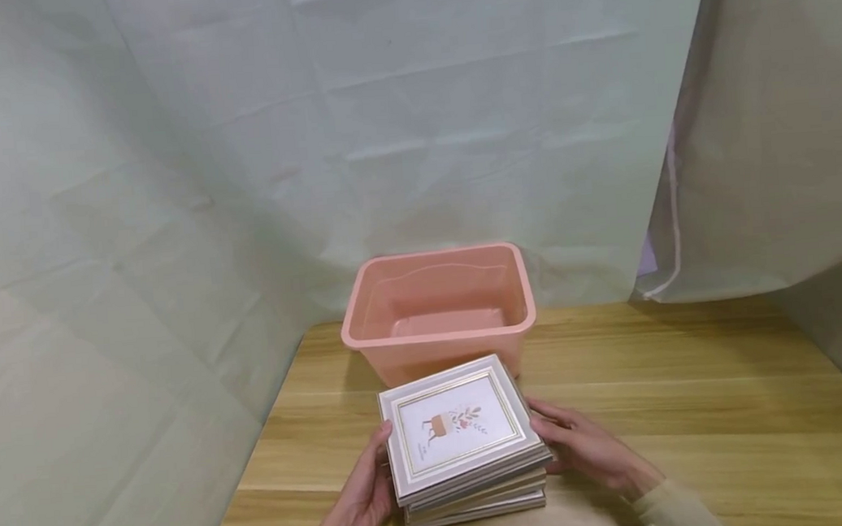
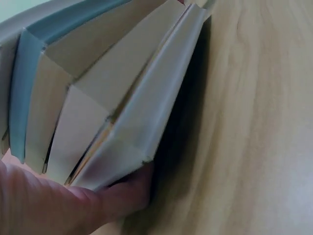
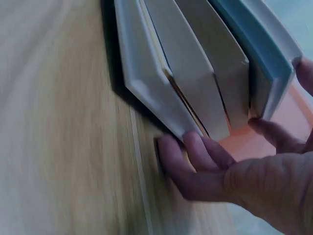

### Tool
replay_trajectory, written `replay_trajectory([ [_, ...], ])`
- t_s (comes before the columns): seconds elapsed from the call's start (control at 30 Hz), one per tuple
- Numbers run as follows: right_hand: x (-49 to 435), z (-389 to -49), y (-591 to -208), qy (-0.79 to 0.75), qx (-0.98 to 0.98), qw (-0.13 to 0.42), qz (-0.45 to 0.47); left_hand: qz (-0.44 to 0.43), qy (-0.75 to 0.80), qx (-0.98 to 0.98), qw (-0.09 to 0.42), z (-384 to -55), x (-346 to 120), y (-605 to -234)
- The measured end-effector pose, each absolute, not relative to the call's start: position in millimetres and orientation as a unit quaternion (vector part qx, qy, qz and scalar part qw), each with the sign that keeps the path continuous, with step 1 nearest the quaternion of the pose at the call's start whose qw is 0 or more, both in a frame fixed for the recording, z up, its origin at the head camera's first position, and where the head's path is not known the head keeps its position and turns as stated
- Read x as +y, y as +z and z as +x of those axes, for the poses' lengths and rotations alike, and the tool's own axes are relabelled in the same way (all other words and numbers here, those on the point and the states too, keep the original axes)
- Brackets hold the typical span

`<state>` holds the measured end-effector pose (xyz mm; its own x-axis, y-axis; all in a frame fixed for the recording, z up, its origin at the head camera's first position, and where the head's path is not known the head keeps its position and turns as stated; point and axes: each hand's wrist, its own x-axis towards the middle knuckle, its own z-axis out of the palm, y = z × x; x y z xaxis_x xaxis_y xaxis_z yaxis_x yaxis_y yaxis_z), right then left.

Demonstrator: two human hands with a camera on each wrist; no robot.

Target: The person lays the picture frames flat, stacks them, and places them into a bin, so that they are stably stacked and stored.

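Note:
In front of the bin is a loose stack of several picture frames [image 1: 475, 513], turned at differing angles. The topmost picture frame [image 1: 393, 444] is white with a thin gold inner border, and its print shows a plant in an orange pot. My left hand [image 1: 364, 495] grips the stack's left side, thumb at the upper edge; a finger curls under the bottom frame [image 2: 117, 161] in the left wrist view. On the right side, my right hand [image 1: 588, 447] holds the stack by its edges. Its fingers [image 3: 195, 166] spread along the side faces, among them a blue-grey frame [image 3: 259, 49].
A pink plastic bin [image 1: 442, 349] stands just behind the stack, its inside floor visible. The wooden table [image 1: 657, 393] extends to the right. Pale cloth curtains [image 1: 412, 133] hang behind and to the left, a darker one on the right.

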<state>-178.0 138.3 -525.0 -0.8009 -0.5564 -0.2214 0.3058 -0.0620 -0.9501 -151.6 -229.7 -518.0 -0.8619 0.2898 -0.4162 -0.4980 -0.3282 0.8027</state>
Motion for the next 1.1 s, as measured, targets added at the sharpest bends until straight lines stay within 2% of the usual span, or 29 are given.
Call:
replay_trajectory([
  [0.3, 125, -167, -524, -0.754, 0.600, 0.258, -0.064, -0.076, 0.804, 0.533, 0.251, -147, -230, -522],
  [0.67, 124, -151, -528, -0.757, 0.601, 0.256, -0.012, -0.062, 0.743, 0.599, 0.292, -139, -235, -517],
  [1.1, 132, -137, -531, -0.771, 0.581, 0.259, -0.041, 0.006, 0.769, 0.571, 0.287, -126, -245, -515],
])
